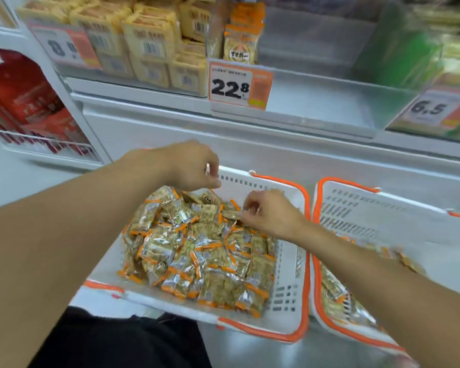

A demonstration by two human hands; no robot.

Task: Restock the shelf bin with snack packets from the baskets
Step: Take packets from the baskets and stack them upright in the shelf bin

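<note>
Snack packets (197, 251), clear film with orange ends, lie heaped in the left white basket (290, 274); too many and too jumbled to count, print on them unreadable. Two baskets, both white with orange handles, side by side and touching. The right basket (383, 216) holds more of the same packets along its near side.

Left hand (194, 166) hovers over the pile's far edge, fingers curled downward; whether it holds a packet cannot be told. Right hand (266, 211) pinches one packet (231, 214) at the pile's far end.

Shelf bin (316, 102) above, clear plastic, with a few upright packets at its left end. Three price tags: "22.8" (239, 87) on this bin, "8.9" (64, 46) to the left, "6.5" (433, 108) to the right. Small print illegible.
</note>
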